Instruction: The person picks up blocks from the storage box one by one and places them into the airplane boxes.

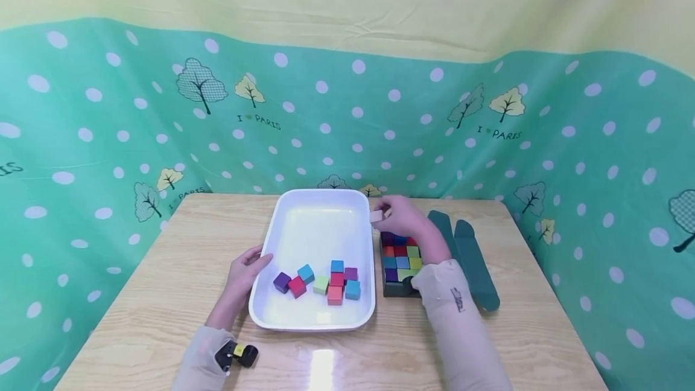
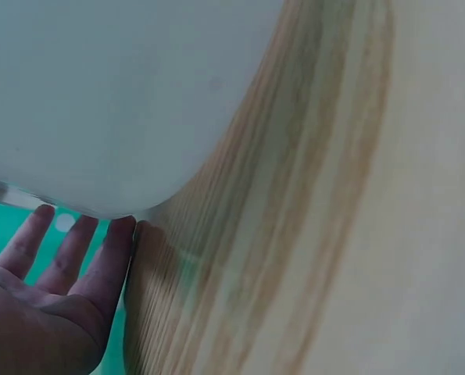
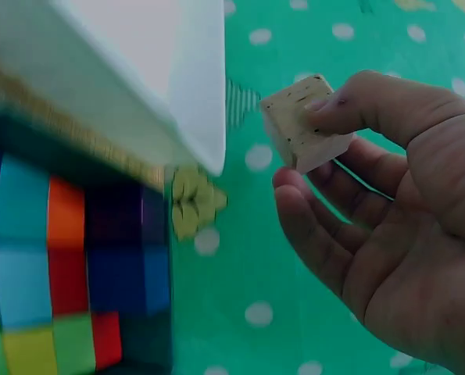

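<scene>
A white tray (image 1: 320,222) holds several coloured cubes (image 1: 335,279) toward its near end. At the tray's left side my left hand (image 1: 242,271) rests against the rim. In the left wrist view the fingers (image 2: 60,258) look extended, their tips at the tray wall (image 2: 115,101). My right hand (image 1: 400,216) pinches a pale wooden block (image 3: 302,129) between thumb and fingers, just off the tray's right rim. Below that hand stands a dark green box (image 1: 400,291) packed with rows of coloured cubes (image 1: 402,251), partly hidden by the right forearm.
Dark green box flaps (image 1: 478,264) lie to the right of the box. The wooden table (image 1: 201,240) bears everything, and a green dotted curtain (image 1: 336,113) hangs behind and at both sides.
</scene>
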Demonstrator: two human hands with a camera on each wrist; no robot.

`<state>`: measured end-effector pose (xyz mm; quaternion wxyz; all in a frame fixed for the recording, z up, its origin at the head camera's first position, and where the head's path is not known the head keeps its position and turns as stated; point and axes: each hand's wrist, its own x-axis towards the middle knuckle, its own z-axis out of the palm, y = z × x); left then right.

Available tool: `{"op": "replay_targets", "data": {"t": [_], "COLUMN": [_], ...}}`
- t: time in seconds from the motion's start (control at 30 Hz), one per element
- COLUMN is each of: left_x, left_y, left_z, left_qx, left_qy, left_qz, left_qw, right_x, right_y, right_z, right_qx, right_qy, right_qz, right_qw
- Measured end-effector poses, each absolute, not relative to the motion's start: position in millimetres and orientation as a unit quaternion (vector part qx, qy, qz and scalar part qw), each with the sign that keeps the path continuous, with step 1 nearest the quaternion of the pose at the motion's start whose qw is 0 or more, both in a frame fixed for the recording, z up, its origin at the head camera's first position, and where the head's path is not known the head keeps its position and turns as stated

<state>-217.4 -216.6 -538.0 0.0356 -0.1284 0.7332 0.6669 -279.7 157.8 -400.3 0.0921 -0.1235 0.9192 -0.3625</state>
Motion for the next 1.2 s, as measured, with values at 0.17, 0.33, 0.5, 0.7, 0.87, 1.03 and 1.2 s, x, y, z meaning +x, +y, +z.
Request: {"op": "replay_targets", "data": {"t": [0.17,0.33,0.5,0.7,0.87,1.03,1.2], "left_x": [-217.5,-217.9,-217.9,-218.9,-219.0,-218.8,-219.3], "left_y": [-216.5,-215.5,-216.5,-217.1,-216.0,-215.1,-214.7], "left_z": [-538.8,-536.2,-535.9,-539.6,-541.3,-541.3,-539.1], "left_qx": [-0.133,-0.128,-0.123,-0.121,-0.127,-0.129,-0.13], "left_qy": [0.734,0.737,0.734,0.734,0.73,0.73,0.73], "left_qz": [0.665,0.663,0.666,0.667,0.67,0.67,0.67], "left_qw": [0.037,0.036,0.038,0.039,0.04,0.04,0.037], "right_x": [-278.3,-279.9,-280.3,-278.8,-278.3,-276.9,-276.7], "right_y": [183.8,200.5,213.3,228.8,238.9,245.2,250.3], "right_z": [-403.8,-407.2,-413.8,-425.0,-435.5,-441.9,-447.0], "right_qx": [-0.095,-0.074,-0.062,-0.054,-0.061,-0.063,-0.041], "right_qy": [0.914,0.913,0.91,0.902,0.903,0.91,0.91], "right_qz": [-0.384,-0.391,-0.399,-0.417,-0.416,-0.403,-0.403], "right_qw": [0.088,0.088,0.089,0.091,0.088,0.078,0.086]}}
